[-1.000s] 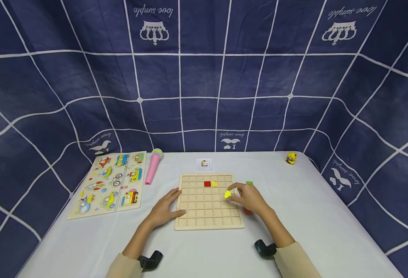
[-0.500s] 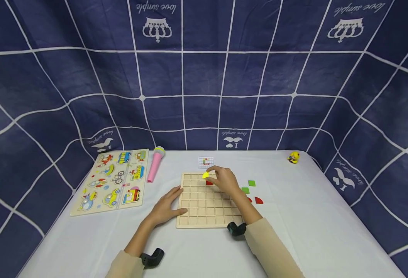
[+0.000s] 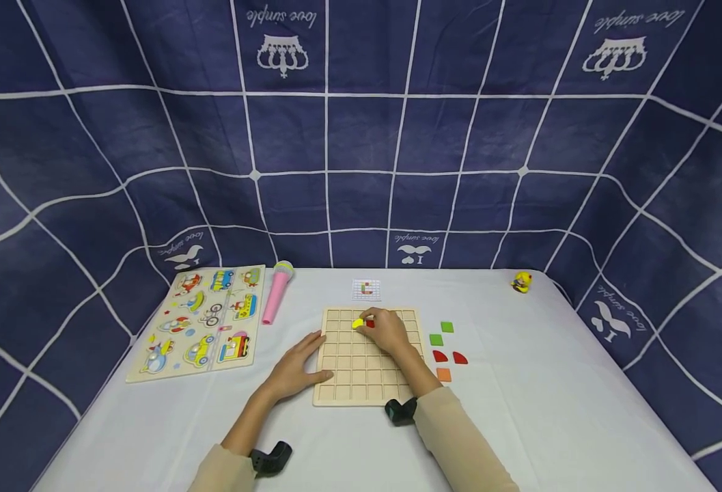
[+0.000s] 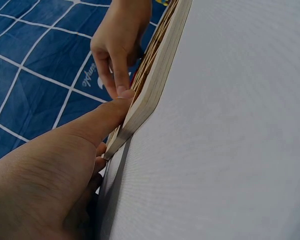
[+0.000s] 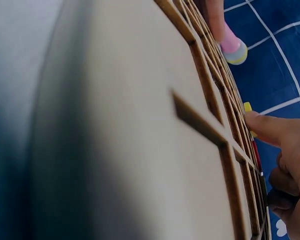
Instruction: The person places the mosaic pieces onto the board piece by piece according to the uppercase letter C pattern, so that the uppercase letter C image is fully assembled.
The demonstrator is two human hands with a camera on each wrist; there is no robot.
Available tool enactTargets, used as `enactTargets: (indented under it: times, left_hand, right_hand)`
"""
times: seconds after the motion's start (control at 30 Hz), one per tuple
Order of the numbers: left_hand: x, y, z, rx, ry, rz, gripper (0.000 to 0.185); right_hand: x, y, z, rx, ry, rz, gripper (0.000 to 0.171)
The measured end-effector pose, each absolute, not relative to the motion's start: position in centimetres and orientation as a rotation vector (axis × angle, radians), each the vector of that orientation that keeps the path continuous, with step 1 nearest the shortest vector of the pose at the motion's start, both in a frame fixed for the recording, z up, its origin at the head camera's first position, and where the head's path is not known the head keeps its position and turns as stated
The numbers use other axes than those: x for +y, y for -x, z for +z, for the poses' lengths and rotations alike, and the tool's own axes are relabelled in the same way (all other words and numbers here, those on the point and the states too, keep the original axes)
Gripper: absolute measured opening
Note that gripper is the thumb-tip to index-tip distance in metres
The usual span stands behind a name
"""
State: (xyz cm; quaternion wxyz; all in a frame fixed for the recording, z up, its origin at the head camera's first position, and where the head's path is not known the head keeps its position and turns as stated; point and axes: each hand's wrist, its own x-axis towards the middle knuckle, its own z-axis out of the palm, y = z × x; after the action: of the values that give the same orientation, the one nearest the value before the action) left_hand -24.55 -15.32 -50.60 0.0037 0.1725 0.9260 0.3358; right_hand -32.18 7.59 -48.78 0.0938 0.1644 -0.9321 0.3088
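A wooden grid board (image 3: 354,379) lies on the white table. My left hand (image 3: 291,369) holds its left side, the thumb over the rim and the fingers along the edge. My right hand (image 3: 387,329) pinches a small flat yellow piece (image 3: 357,323) between thumb and index finger, low over the board's upper rows. A red square tile (image 3: 369,324) sits in a cell just right of it, partly covered by the fingers. In the right wrist view the yellow piece (image 5: 247,106) stands on edge at the fingertips. In the left wrist view the thumb (image 4: 107,116) laps over the board's rim.
Right of the board lie two green squares (image 3: 447,327), two red quarter-circles (image 3: 460,358) and an orange square (image 3: 443,374). A pattern card (image 3: 367,290) lies behind it. A picture puzzle board (image 3: 207,321) and a pink toy microphone (image 3: 276,294) are left, a yellow figurine (image 3: 521,281) far right.
My right hand has carried the yellow piece leftward from the board's right side to the red tile's left, then lower. The left hand stays on the edge. Loose pieces at right are uncovered.
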Motion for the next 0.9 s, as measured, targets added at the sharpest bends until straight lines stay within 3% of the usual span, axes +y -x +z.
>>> enactTargets:
  times: [0.9]
  left_hand:
    - [-15.31,24.29,-50.42,2.906,-0.562,1.065,0.084]
  right_hand:
    - [8.23,31.92,-48.40,-2.754,-0.514,0.973,0.031]
